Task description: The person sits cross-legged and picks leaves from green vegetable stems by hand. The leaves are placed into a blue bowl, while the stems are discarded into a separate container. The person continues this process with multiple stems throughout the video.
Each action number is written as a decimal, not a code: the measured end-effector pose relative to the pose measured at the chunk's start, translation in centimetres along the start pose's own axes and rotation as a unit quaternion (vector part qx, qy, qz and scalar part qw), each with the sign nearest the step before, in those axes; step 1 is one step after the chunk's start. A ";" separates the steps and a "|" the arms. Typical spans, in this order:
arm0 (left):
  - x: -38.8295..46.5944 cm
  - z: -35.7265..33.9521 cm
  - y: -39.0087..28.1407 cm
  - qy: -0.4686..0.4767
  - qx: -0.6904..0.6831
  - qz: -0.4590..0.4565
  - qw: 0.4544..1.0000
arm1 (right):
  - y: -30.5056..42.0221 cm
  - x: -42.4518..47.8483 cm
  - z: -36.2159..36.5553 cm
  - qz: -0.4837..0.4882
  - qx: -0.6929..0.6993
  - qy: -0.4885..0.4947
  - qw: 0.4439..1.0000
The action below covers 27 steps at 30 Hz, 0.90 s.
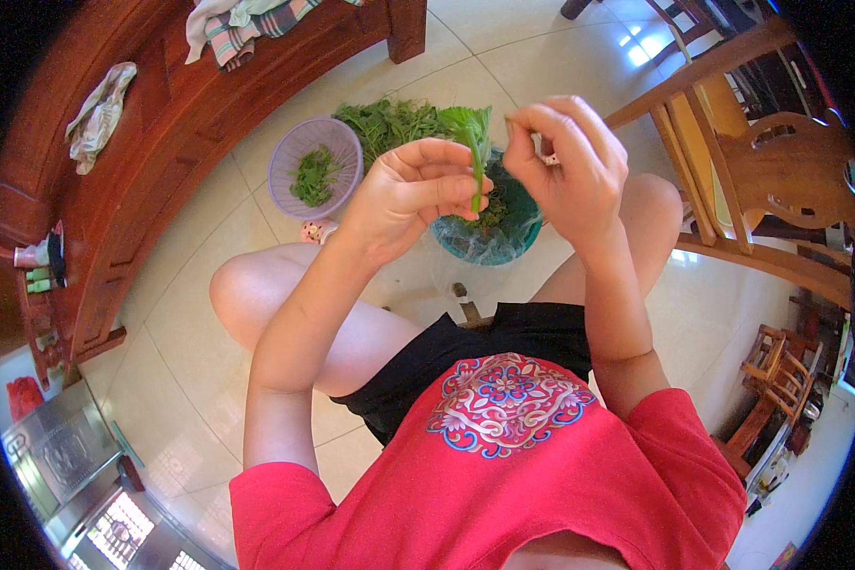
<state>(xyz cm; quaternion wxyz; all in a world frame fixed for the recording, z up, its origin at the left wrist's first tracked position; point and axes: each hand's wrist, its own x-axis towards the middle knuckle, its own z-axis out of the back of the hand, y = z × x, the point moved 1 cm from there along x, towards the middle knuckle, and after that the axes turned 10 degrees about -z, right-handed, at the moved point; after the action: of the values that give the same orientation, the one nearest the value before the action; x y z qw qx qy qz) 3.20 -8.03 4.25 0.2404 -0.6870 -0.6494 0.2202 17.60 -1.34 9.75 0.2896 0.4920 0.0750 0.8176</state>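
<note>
My left hand point(417, 192) holds a green leafy stem point(477, 160) upright between thumb and fingers. Just right of it, my right hand point(570, 160) is raised with thumb and index fingertip pinched together; whether a thin strand is between them, I cannot tell. Below both hands stands a teal bin point(531, 231) lined with clear plastic, with green and brown plant scraps point(495, 214) inside. A heap of leafy greens point(392, 125) lies on the floor beyond my left hand. Left of the heap, a purple plastic basket point(276, 167) holds a small bunch of picked greens point(315, 176).
A carved wooden bench point(206, 114) with cloths point(253, 25) on it curves along the left. Wooden chair parts point(727, 149) stand at the right. My bent knees are on either side of the bin, above a tiled floor point(185, 342).
</note>
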 end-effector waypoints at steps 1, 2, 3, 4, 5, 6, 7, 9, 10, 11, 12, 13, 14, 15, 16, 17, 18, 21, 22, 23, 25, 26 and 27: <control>0.0 0.0 0.0 0.005 0.000 0.005 1.000 | -0.3 0.3 0.0 0.000 -0.003 -0.012 1.000; 0.0 0.0 0.0 0.008 0.003 0.006 1.000 | -0.5 0.7 -0.1 0.004 -0.008 -0.035 0.999; 0.0 0.0 0.1 0.012 0.007 0.006 1.000 | -0.7 0.8 -0.1 -0.011 -0.007 -0.052 0.999; 0.1 0.0 0.1 0.015 0.010 0.006 1.000 | -1.0 1.0 0.0 -0.026 -0.006 -0.069 0.997; 0.1 0.1 0.0 0.021 0.024 0.006 0.999 | -1.2 1.0 0.2 -0.041 -0.006 -0.086 0.995; 0.1 0.1 -0.2 0.026 0.039 0.005 0.999 | -1.1 1.1 0.6 -0.070 -0.025 -0.093 0.993; 0.1 0.2 -0.3 0.031 0.054 0.004 0.998 | -1.4 0.9 0.7 -0.097 -0.018 -0.112 0.989; 0.0 0.1 -0.3 0.026 0.051 -0.006 0.998 | -2.1 0.3 0.9 -0.152 -0.005 -0.147 0.977; 0.0 0.1 -0.3 0.024 0.049 -0.011 0.998 | -2.2 -0.1 1.1 -0.209 0.034 -0.133 0.968; 0.0 0.0 -0.3 0.020 0.059 -0.012 0.998 | -2.2 -0.4 1.2 -0.244 0.058 -0.097 0.963; 0.0 -0.2 -0.4 0.016 0.069 -0.013 0.997 | -2.1 -0.7 1.2 -0.278 0.081 -0.061 0.955; 0.0 -0.2 -0.5 0.013 0.079 -0.012 0.997 | -2.0 -1.1 1.2 -0.313 0.104 -0.026 0.944; 0.0 -0.2 -0.5 0.013 0.091 -0.014 0.996 | -1.7 -1.5 1.1 -0.359 0.114 0.010 0.926; -0.1 -0.1 -0.5 0.012 0.103 -0.016 0.994 | -1.8 -1.8 0.9 -0.331 0.114 0.030 0.936; -0.1 0.0 -0.4 0.011 0.115 -0.019 0.993 | -1.9 -2.1 0.8 -0.303 0.115 0.050 0.945; -0.1 -0.1 -0.4 0.010 0.134 -0.028 0.991 | -2.0 -2.4 0.7 -0.275 0.115 0.071 0.952; 0.0 -0.1 -0.3 0.008 0.153 -0.036 0.988 | -2.2 -2.8 0.9 -0.296 0.115 0.116 0.941; 0.0 -0.4 -0.1 -0.011 0.233 -0.060 0.971 | -1.6 -2.9 0.6 -0.330 0.155 0.120 0.924; 0.0 -0.5 0.0 -0.018 0.263 -0.068 0.962 | -1.4 -2.9 0.6 -0.329 0.154 0.123 0.923; 0.0 -0.6 0.1 -0.013 0.281 -0.087 0.956 | -1.2 -2.7 0.7 -0.328 0.154 0.127 0.923; 0.0 -0.5 0.5 -0.003 0.316 -0.127 0.940 | -0.9 -2.4 1.0 -0.355 0.177 0.147 0.906; 0.0 -0.3 0.6 0.005 0.355 -0.149 0.923 | -0.7 -2.3 1.2 -0.384 0.200 0.164 0.887; 0.0 0.0 0.7 0.014 0.392 -0.171 0.904 | -0.6 -2.2 1.3 -0.412 0.221 0.179 0.866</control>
<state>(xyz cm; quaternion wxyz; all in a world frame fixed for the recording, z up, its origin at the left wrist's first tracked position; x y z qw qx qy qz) 3.77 -8.02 3.86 0.5328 -0.4190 -0.6149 0.4031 19.71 -2.25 8.54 0.4651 0.3123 0.5001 0.6603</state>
